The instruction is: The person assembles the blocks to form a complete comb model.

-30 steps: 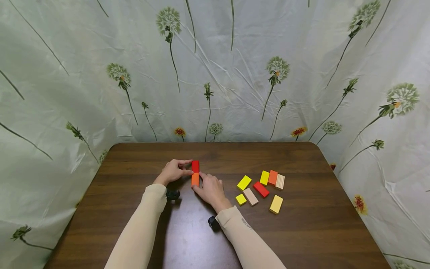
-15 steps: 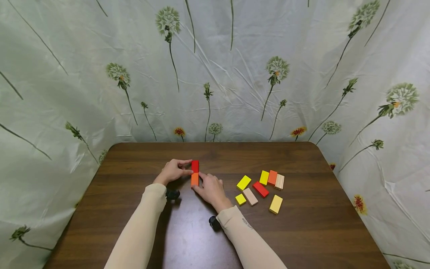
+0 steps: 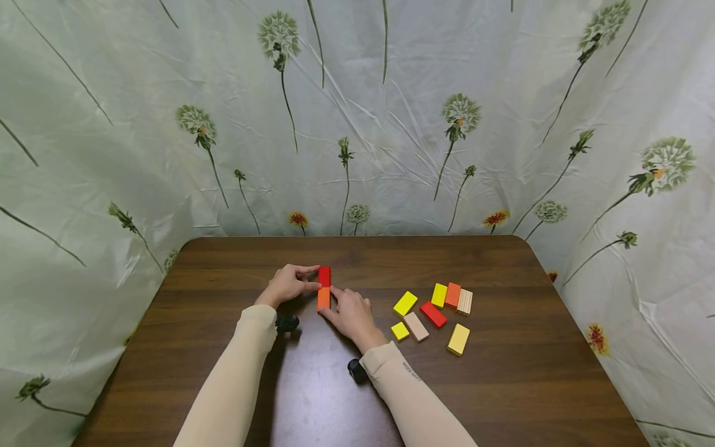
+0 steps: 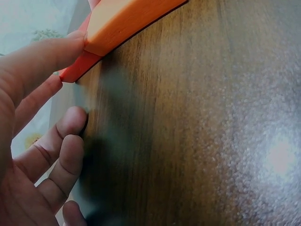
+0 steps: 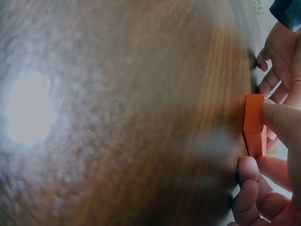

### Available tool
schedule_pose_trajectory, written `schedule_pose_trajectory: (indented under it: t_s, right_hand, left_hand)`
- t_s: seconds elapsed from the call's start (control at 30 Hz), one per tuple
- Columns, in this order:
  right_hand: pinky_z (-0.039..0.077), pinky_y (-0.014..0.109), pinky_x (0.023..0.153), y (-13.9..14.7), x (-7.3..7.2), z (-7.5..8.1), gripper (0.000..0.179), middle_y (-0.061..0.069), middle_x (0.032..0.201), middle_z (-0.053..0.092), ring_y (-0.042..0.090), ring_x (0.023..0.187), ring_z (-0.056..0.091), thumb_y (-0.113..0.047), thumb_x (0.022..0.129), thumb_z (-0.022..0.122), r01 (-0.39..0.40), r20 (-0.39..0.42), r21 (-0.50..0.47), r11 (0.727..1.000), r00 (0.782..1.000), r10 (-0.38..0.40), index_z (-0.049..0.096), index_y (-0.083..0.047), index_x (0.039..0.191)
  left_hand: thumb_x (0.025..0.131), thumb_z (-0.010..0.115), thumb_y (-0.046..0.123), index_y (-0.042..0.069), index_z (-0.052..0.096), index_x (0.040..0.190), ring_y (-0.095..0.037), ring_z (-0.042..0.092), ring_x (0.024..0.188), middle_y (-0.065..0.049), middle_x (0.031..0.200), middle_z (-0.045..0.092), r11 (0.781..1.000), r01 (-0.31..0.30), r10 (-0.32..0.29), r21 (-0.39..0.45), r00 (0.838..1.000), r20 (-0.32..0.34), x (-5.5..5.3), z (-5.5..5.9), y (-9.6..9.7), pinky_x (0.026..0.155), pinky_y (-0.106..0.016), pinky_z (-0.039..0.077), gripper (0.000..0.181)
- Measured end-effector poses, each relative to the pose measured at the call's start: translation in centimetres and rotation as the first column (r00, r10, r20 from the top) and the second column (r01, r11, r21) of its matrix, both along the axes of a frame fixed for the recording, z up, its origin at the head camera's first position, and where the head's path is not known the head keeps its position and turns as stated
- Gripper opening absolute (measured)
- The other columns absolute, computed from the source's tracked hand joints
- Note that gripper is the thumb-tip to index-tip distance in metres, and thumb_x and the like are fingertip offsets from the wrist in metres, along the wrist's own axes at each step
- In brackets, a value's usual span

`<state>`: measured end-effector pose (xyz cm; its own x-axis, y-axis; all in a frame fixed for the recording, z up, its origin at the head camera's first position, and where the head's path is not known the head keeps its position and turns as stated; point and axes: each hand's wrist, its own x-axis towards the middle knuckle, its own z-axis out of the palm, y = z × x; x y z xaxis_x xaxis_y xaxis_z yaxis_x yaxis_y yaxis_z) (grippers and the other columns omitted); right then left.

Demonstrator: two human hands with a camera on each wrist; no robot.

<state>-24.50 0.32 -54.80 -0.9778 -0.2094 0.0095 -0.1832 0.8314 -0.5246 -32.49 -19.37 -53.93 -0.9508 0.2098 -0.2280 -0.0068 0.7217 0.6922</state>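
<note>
Two wooden blocks lie end to end in a line at the middle of the table, a red block on the far side and an orange block nearer. From the left, my left hand holds the red block, its index finger at the far end and its thumb by the joint. My right hand holds the orange block, thumb at the near end and index finger along the right side. In the left wrist view, the orange block meets the red block beside the thumb; the other fingers curl loosely near the tabletop.
To the right lie several loose blocks: yellow blocks, a second red block, a second orange block, a striped wood block, a pale wood block and a light yellow block. A flowered curtain hangs behind the brown table.
</note>
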Motion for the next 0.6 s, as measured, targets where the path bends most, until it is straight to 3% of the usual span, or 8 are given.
schedule_pose_trajectory:
  t_s: [0.6]
  right_hand:
    - [0.046,0.043,0.082,-0.08,-0.01,0.07,0.066,0.002,0.090,0.067,0.025,0.098,0.069,-0.049,0.097,0.078,0.009,0.036,0.015,1.000,0.999,-0.010,0.064,-0.012,0.151]
  left_hand:
    - [0.091,0.086,0.044,0.027,0.070,0.146,-0.025,0.058,0.095,-0.004,0.095,0.067,0.998,-0.051,0.051,-0.033,0.999,-0.010,0.03,-0.18,0.41,0.082,-0.041,0.030,0.060]
